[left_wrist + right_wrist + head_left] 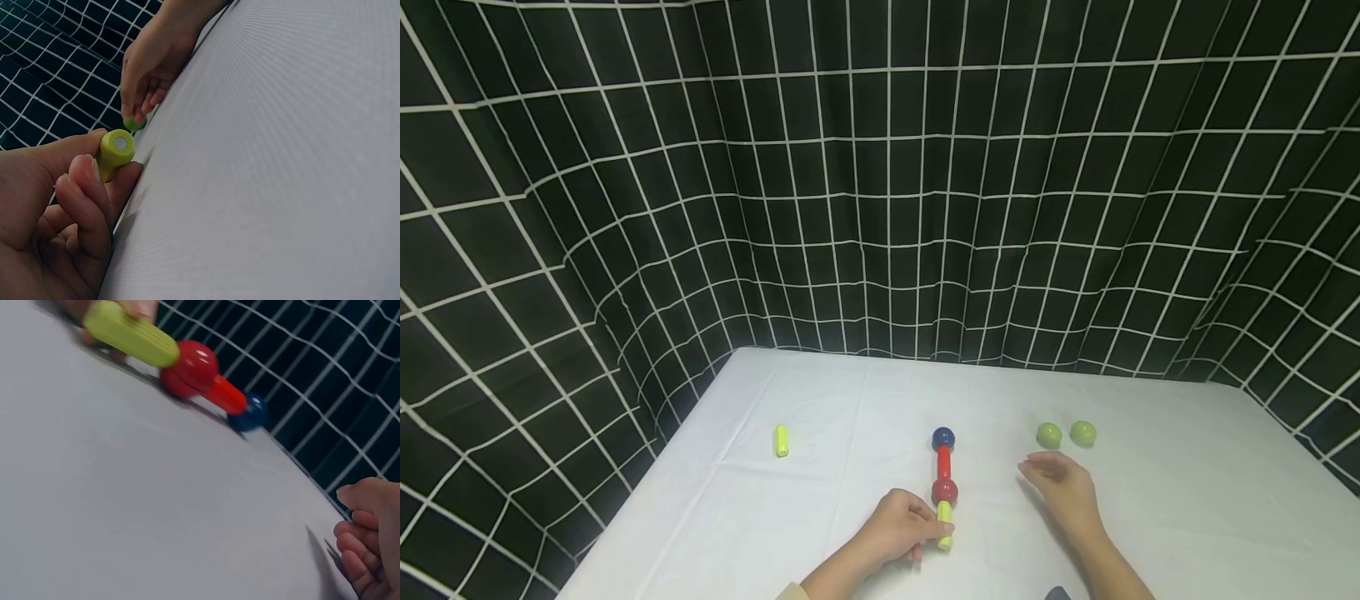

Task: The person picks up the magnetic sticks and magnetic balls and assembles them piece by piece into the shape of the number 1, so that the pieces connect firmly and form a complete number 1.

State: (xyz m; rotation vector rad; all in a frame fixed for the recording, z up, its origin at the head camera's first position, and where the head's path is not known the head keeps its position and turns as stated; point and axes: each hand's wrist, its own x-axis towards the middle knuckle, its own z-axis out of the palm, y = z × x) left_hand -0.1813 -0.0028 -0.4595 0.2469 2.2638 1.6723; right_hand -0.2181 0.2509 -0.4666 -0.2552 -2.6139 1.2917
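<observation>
My left hand (pixel 901 527) pinches a yellow-green rod (pixel 944 515) between thumb and fingers. The rod's far end meets a red ball (pixel 944 490). From that ball a red rod (pixel 943 462) runs away from me to a dark blue ball (pixel 943 437), all in one line. A round pale disc shows in the yellow-green rod's near end (pixel 120 142) in the left wrist view. Over the right side of the table, my right hand (pixel 1066 492) has loosely bent fingers and holds nothing. Nearest to it is a green ball (pixel 1048 434), with a second green ball (pixel 1083 432) beside that.
Another yellow-green rod (pixel 782 441) lies alone on the left part of the white-covered table (pixel 715 517). Behind the table's far edge hangs a black curtain (pixel 872 175) with a white grid, which also runs along both sides.
</observation>
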